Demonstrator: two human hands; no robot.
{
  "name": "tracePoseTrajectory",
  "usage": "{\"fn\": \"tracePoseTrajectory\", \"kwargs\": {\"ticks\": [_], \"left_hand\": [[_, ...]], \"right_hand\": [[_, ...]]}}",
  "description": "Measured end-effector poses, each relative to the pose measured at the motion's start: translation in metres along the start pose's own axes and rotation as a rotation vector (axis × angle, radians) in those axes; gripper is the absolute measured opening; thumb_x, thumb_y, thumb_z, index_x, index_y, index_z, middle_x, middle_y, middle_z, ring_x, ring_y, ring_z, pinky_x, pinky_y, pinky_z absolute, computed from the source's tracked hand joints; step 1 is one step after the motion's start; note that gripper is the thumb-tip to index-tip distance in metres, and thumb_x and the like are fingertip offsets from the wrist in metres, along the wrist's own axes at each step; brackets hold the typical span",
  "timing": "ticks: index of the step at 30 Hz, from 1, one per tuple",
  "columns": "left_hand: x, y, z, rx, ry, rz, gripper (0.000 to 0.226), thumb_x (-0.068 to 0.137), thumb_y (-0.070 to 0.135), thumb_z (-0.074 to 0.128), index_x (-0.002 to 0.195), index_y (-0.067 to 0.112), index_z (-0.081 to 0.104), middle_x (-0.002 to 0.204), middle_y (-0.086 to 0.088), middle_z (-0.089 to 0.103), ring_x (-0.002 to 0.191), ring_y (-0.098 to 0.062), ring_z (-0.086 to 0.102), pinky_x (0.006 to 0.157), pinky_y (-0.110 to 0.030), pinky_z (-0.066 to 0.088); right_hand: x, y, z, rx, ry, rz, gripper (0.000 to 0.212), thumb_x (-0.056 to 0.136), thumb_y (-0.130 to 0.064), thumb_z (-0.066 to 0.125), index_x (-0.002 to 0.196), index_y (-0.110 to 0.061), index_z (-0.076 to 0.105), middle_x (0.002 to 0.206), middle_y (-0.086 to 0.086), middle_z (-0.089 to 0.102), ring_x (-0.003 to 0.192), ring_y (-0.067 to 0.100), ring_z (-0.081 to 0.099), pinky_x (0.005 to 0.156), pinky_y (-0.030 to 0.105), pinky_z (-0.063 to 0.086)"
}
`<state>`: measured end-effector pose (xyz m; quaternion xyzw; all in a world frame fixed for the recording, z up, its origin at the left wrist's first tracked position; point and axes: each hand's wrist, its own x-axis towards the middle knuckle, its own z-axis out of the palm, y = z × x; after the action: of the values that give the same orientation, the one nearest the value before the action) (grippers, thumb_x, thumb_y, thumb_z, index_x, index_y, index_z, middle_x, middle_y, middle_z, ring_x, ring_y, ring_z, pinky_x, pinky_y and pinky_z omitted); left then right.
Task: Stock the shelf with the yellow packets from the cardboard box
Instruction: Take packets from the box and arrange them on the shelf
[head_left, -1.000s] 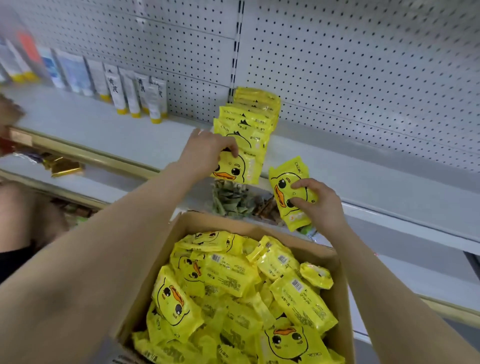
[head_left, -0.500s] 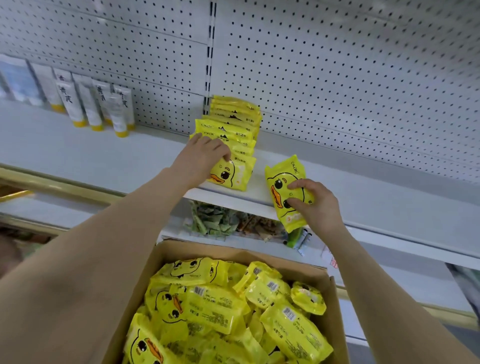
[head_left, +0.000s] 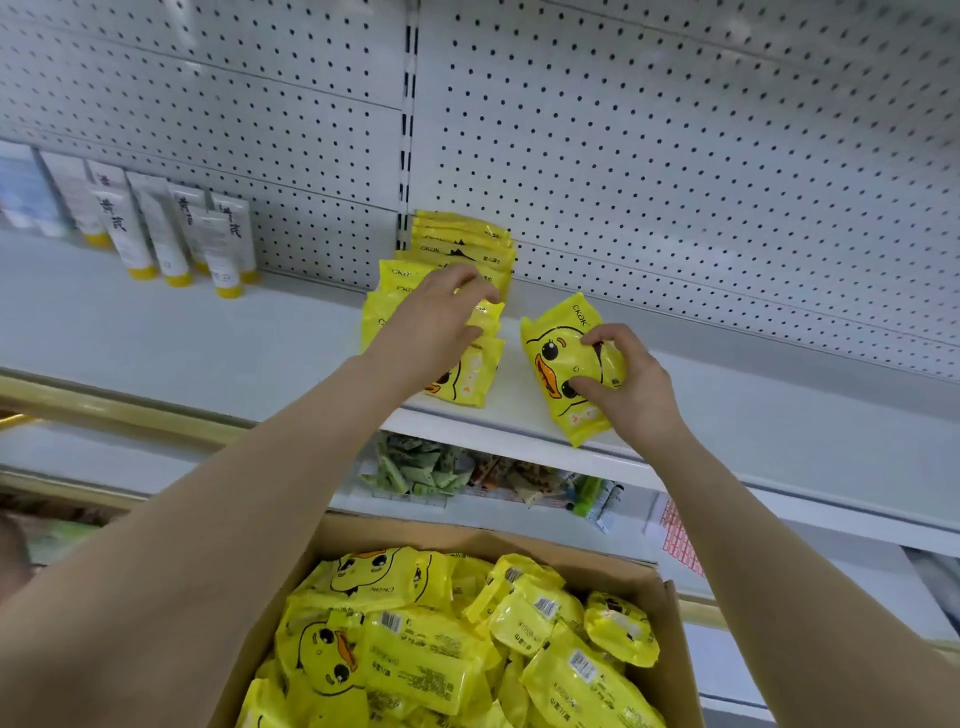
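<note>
Yellow plastic packets printed with a cartoon duck face (head_left: 457, 639) fill the open brown cardboard box (head_left: 670, 618) at the near edge of the scene, heaped loosely, some face up and some showing barcodes. On the white metal shelf (head_left: 218, 338) beyond the box, a row of the same yellow packets (head_left: 457, 244) runs from the shelf's front edge back to the white pegboard wall (head_left: 675, 171), each one leaning on the next. The left hand (head_left: 441, 317) rests on the front part of this row, fingers bent over the packets' top edges; whether they actually grip one cannot be told. Just to the right of the row, apart from it, the right hand (head_left: 631, 384) grips a single yellow duck packet (head_left: 563, 364), thumb on the printed face and fingers curled round its right side, the packet tilted with its lower end over the shelf's front edge. Far left on the same shelf stand white upright tubes with yellow caps (head_left: 171, 234). On the shelf below, between the box and the upper shelf's edge, lie small green and brown sachets (head_left: 441, 467).
</note>
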<state>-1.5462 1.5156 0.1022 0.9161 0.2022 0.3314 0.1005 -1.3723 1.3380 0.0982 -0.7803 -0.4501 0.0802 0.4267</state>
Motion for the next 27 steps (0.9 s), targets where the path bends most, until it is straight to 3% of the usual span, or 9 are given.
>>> {"fn": "tracePoseTrajectory", "kwargs": {"ticks": [3, 8, 10, 12, 16, 18, 20, 25, 27], "left_hand": [[0.032, 0.031, 0.016, -0.085, -0.152, -0.062, 0.057, 0.093, 0.015, 0.059, 0.145, 0.020, 0.037, 0.146, -0.007, 0.038, 0.130, -0.024, 0.040, 0.102, -0.035, 0.036], [0.075, 0.070, 0.057, -0.196, -0.364, -0.196, 0.078, 0.092, 0.024, 0.059, 0.153, 0.022, 0.009, 0.145, -0.015, 0.038, 0.132, -0.030, 0.038, 0.105, -0.040, 0.036], [0.085, 0.075, 0.072, -0.193, -0.329, -0.255, 0.082, 0.088, 0.022, 0.064, 0.152, 0.027, 0.011, 0.142, -0.016, 0.038, 0.129, -0.032, 0.040, 0.102, -0.043, 0.039], [0.092, 0.078, 0.089, -0.243, -0.265, -0.308, 0.079, 0.085, 0.014, 0.067, 0.149, 0.031, 0.022, 0.134, -0.014, 0.040, 0.121, -0.031, 0.046, 0.095, -0.032, 0.039], [0.098, 0.075, 0.125, -0.321, -0.109, -0.435, 0.066, 0.086, 0.007, 0.065, 0.140, 0.035, 0.039, 0.124, -0.006, 0.041, 0.116, -0.025, 0.047, 0.077, -0.014, 0.023], [0.102, 0.070, 0.140, -0.351, -0.053, -0.465, 0.063, 0.087, 0.006, 0.064, 0.139, 0.035, 0.041, 0.112, -0.004, 0.039, 0.109, -0.027, 0.050, 0.088, -0.023, 0.035], [0.109, 0.062, 0.154, -0.327, -0.015, -0.483, 0.062, 0.087, 0.003, 0.063, 0.136, 0.035, 0.043, 0.105, -0.002, 0.039, 0.101, -0.027, 0.052, 0.085, -0.029, 0.041], [0.130, 0.032, 0.179, -0.360, 0.145, -0.566, 0.074, 0.080, -0.008, 0.059, 0.138, 0.032, 0.038, 0.117, -0.009, 0.043, 0.084, -0.019, 0.049, 0.060, -0.020, 0.039], [0.135, 0.024, 0.186, -0.317, 0.213, -0.551, 0.081, 0.075, -0.014, 0.059, 0.139, 0.031, 0.036, 0.123, -0.005, 0.038, 0.093, -0.012, 0.044, 0.063, -0.009, 0.035]], "right_hand": [[0.016, -0.006, -0.014, -0.012, -0.065, -0.027, 0.047, 0.074, -0.011, 0.077, 0.100, -0.037, 0.048, 0.100, -0.005, 0.062, 0.073, 0.031, 0.059, 0.062, 0.039, 0.052], [0.050, 0.005, -0.042, -0.041, -0.159, -0.038, 0.051, 0.073, -0.010, 0.078, 0.101, -0.039, 0.047, 0.101, -0.006, 0.064, 0.084, 0.024, 0.065, 0.069, 0.039, 0.056], [0.064, 0.016, -0.052, -0.020, -0.180, -0.022, 0.054, 0.071, -0.008, 0.079, 0.103, -0.037, 0.046, 0.099, -0.007, 0.066, 0.082, 0.021, 0.067, 0.068, 0.039, 0.057], [0.078, 0.029, -0.059, -0.004, -0.155, -0.002, 0.057, 0.068, -0.009, 0.081, 0.104, -0.034, 0.045, 0.099, -0.005, 0.065, 0.083, 0.018, 0.065, 0.067, 0.036, 0.056], [0.108, 0.061, -0.061, -0.077, -0.007, 0.040, 0.057, 0.063, -0.020, 0.086, 0.106, -0.031, 0.049, 0.096, -0.006, 0.062, 0.083, 0.015, 0.060, 0.068, 0.031, 0.051], [0.122, 0.079, -0.054, -0.117, 0.040, 0.048, 0.047, 0.064, -0.025, 0.085, 0.101, -0.030, 0.055, 0.094, -0.007, 0.062, 0.081, 0.016, 0.060, 0.068, 0.029, 0.048], [0.137, 0.093, -0.045, -0.124, 0.029, 0.057, 0.038, 0.069, -0.026, 0.081, 0.099, -0.030, 0.060, 0.091, -0.008, 0.060, 0.082, 0.016, 0.058, 0.067, 0.027, 0.043], [0.193, 0.103, -0.022, 0.009, -0.039, 0.077, 0.035, 0.081, -0.005, 0.057, 0.097, -0.036, 0.058, 0.093, -0.003, 0.064, 0.084, 0.022, 0.063, 0.056, 0.023, 0.044], [0.215, 0.103, -0.014, 0.052, -0.034, 0.049, 0.034, 0.081, -0.002, 0.055, 0.094, -0.033, 0.059, 0.090, -0.001, 0.065, 0.080, 0.023, 0.063, 0.054, 0.024, 0.045]]}}
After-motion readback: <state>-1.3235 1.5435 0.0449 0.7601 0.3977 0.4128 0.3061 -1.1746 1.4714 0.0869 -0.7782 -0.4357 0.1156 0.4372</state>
